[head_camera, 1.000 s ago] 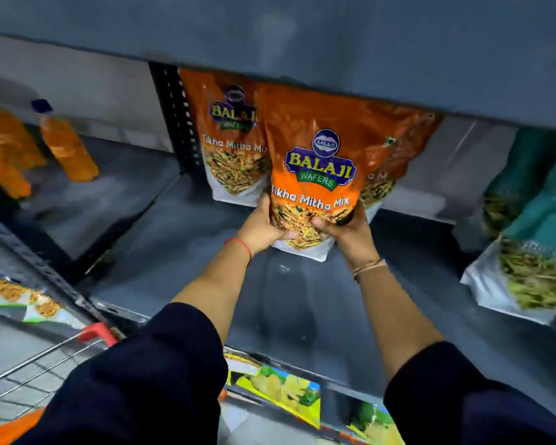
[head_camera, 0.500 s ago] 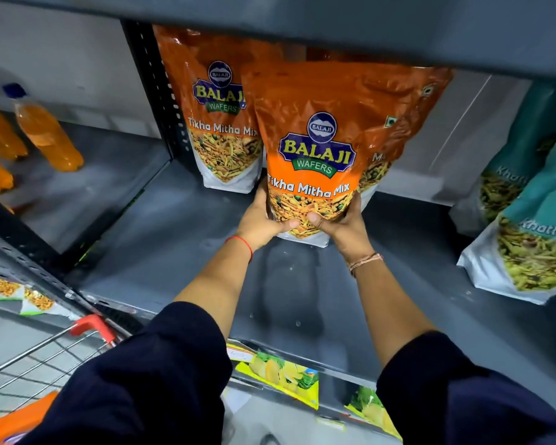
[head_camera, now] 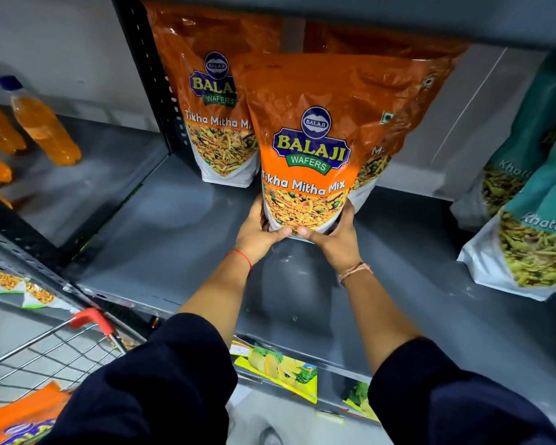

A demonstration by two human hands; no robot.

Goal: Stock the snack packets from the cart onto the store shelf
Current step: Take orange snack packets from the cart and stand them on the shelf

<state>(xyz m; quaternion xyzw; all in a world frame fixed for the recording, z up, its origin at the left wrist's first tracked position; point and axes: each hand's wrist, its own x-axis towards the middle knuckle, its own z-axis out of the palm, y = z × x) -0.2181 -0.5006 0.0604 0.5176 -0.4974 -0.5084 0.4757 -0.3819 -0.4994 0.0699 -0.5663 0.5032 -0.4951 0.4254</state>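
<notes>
An orange Balaji Tikha Mitha Mix packet (head_camera: 315, 123) stands upright on the grey shelf (head_camera: 174, 226), gripped at its bottom corners by my left hand (head_camera: 257, 232) and my right hand (head_camera: 337, 239). Behind it stand two more orange packets: one at the back left (head_camera: 206, 101), the other (head_camera: 373, 162) mostly hidden behind the held packet. The wire cart (head_camera: 45, 351) with a red handle is at the lower left, and another orange packet (head_camera: 16, 419) lies in it.
Teal Khatta packets (head_camera: 533, 239) stand at the right of the shelf. Orange drink bottles (head_camera: 42, 123) sit in the bay to the left, past a black perforated upright (head_camera: 154, 85). The shelf above overhangs closely. Yellow and green packets (head_camera: 283, 370) show on the shelf below.
The held packet has gone deeper onto the shelf and lower, its base now down at the shelf surface. Both hands have slid down to its bottom corners.
</notes>
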